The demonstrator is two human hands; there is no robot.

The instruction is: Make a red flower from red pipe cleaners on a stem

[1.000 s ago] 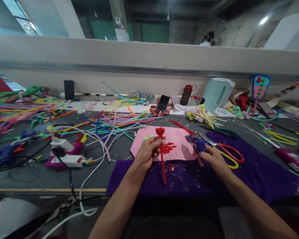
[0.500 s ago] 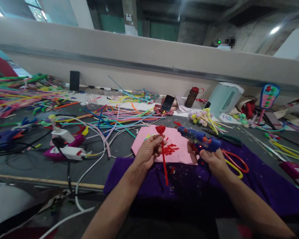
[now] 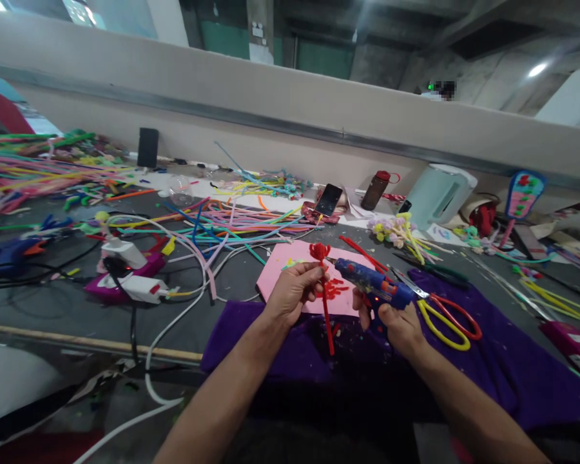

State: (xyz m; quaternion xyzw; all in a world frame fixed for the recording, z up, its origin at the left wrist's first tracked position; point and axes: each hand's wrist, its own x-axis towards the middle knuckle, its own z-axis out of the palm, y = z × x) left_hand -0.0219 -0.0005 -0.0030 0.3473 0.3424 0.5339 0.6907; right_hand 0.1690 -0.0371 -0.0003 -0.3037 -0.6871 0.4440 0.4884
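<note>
Near edge: a purple cloth [image 3: 488,374] covers the table in front of the person.
Left hand [image 3: 294,293]: fingers closed around a red pipe-cleaner flower [image 3: 325,296], held upright, its stem hanging over the cloth.
Right hand [image 3: 400,325]: wrapped round the grip of a blue glue gun [image 3: 374,283], nozzle pointing left, just beside the flower head.
Behind the hands: a pink sheet [image 3: 290,274] with red scraps.
Right: red and yellow scissors [image 3: 447,316] on the cloth.
Far left: loose coloured pipe cleaners [image 3: 241,225].
Far: a phone [image 3: 329,200], a brown bottle [image 3: 376,189].
</note>
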